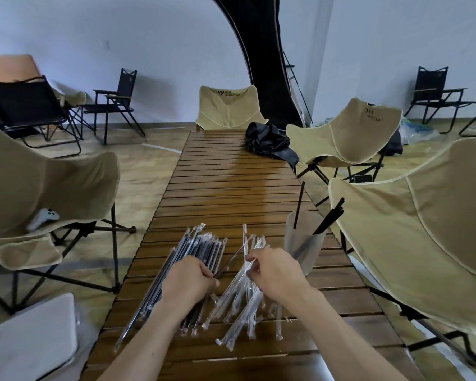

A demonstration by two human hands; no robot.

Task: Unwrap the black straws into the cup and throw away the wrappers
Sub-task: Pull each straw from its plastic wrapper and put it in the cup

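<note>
On the slatted wooden table [231,174] among tan camp chairs [368,133], both hands [188,281] pinch 1 wrapped straw [230,261].

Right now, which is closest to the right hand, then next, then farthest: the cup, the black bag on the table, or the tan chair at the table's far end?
From the right hand:
1. The cup, just beside it to the right.
2. The black bag, far up the table on its right edge.
3. The tan chair, beyond the table's far end.

Glossy slatted wood table [231,188], clear shiny plastic wrappers [245,306]
</note>
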